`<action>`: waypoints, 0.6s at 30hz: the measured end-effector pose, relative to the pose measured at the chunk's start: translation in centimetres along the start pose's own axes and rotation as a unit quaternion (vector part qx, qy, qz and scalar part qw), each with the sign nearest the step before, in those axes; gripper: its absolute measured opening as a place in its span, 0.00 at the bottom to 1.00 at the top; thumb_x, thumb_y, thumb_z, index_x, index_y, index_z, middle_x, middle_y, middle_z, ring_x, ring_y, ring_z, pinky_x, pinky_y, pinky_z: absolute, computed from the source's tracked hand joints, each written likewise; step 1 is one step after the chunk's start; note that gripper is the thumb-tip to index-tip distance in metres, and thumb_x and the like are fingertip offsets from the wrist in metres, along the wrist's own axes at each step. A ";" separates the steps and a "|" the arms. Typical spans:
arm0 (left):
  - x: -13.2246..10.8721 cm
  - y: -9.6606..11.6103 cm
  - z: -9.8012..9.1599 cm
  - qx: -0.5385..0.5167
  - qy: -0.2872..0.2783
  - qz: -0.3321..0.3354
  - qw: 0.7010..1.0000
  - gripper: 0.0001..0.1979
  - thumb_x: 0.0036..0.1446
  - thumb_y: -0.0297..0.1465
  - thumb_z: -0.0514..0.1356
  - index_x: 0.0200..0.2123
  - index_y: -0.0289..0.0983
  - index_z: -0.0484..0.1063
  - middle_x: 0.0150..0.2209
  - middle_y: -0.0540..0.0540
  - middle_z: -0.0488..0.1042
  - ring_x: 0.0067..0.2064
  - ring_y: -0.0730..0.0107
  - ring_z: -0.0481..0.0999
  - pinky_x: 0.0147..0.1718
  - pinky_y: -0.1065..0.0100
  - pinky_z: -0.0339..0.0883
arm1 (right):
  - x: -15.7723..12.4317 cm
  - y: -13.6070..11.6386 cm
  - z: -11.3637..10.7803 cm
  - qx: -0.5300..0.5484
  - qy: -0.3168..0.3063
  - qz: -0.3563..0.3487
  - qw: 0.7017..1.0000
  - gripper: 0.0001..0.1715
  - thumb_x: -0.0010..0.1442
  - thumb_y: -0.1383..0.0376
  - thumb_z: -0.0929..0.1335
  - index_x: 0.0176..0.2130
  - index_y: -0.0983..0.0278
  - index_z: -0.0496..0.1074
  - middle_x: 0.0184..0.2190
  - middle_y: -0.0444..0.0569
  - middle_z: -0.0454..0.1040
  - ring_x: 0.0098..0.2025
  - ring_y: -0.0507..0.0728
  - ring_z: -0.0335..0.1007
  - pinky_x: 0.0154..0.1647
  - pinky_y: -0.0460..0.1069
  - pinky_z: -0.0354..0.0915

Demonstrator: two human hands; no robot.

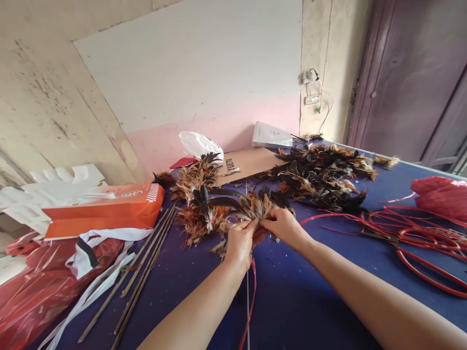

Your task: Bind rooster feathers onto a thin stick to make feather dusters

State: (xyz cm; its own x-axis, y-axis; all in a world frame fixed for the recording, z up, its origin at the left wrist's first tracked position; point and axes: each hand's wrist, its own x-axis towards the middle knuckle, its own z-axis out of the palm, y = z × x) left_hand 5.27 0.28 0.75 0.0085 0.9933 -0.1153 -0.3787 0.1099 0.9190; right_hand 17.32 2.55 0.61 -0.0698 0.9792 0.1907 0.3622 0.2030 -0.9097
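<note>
A small bundle of brown and black feathers (255, 205) is held over the middle of the blue table (288, 296). My left hand (241, 243) pinches its base from below left. The fingers of my right hand (282, 226) are closed on the same base from the right, close to the left fingertips. A pink-red plastic strip (251, 296) hangs down below my left hand. Feather bunches (199, 209) lie just left of the hands, and a larger feather pile (321, 175) spreads behind and to the right.
Red-handled scissors (419, 267) lie among red strips (386, 218) at right, near a red plastic bundle (441, 197). Thin sticks (140, 277), an orange bag (105, 216) and red plastic (40, 291) are at left. Cardboard (248, 163) and a white box (272, 135) sit behind.
</note>
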 end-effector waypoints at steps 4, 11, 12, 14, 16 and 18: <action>-0.2 -0.2 -0.6 0.032 -0.008 0.022 0.999 0.08 0.41 0.33 0.64 0.25 0.34 0.73 0.22 0.49 0.75 0.26 0.69 0.75 0.27 0.70 0.67 | -0.2 -0.4 0.3 -0.018 -0.027 0.023 0.999 0.09 0.45 0.63 0.65 0.18 0.66 0.64 0.13 0.42 0.66 0.15 0.48 0.60 0.15 0.42 0.56; -0.2 -0.4 -1.9 0.050 0.005 0.024 0.998 0.09 0.41 0.34 0.63 0.24 0.33 0.73 0.20 0.48 0.74 0.27 0.68 0.75 0.28 0.71 0.68 | -0.5 -0.8 0.3 0.098 -0.083 0.040 0.991 0.05 0.45 0.67 0.67 0.25 0.65 0.66 0.19 0.44 0.72 0.21 0.52 0.69 0.22 0.45 0.67; -0.2 -0.3 -2.0 0.051 0.008 0.022 0.998 0.09 0.41 0.35 0.64 0.24 0.33 0.73 0.21 0.47 0.75 0.28 0.68 0.75 0.28 0.71 0.68 | -0.4 -0.7 0.3 0.119 -0.088 0.040 0.988 0.05 0.45 0.67 0.67 0.26 0.66 0.66 0.20 0.44 0.73 0.22 0.52 0.70 0.24 0.45 0.68; -0.3 -0.2 -2.1 0.050 0.010 0.021 0.998 0.10 0.40 0.35 0.64 0.25 0.33 0.74 0.23 0.46 0.76 0.29 0.67 0.76 0.29 0.71 0.68 | -0.4 -0.6 0.3 0.148 -0.093 0.047 0.983 0.05 0.46 0.67 0.67 0.27 0.66 0.67 0.21 0.44 0.73 0.24 0.52 0.71 0.26 0.46 0.69; -0.3 -0.1 -2.2 0.046 0.005 0.020 0.999 0.11 0.40 0.35 0.65 0.26 0.33 0.74 0.26 0.45 0.76 0.31 0.66 0.76 0.30 0.71 0.69 | -0.4 -0.7 0.3 0.161 -0.093 0.058 0.981 0.04 0.47 0.67 0.66 0.27 0.66 0.68 0.21 0.44 0.73 0.26 0.52 0.72 0.27 0.46 0.70; -0.3 0.0 -2.3 0.041 -0.005 0.012 0.999 0.11 0.40 0.35 0.65 0.27 0.33 0.75 0.27 0.44 0.77 0.33 0.65 0.76 0.30 0.71 0.69 | -0.5 -1.0 0.2 0.163 -0.088 0.069 0.980 0.03 0.47 0.67 0.66 0.26 0.66 0.68 0.21 0.44 0.72 0.26 0.52 0.72 0.27 0.45 0.69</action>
State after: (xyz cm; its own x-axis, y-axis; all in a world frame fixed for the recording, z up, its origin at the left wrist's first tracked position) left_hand 3.12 -0.14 -0.05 0.0094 0.9959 -0.0897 -0.3022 0.0884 0.9491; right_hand 16.84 1.85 1.37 -0.2112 0.9773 0.0164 0.0645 0.0307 -0.9974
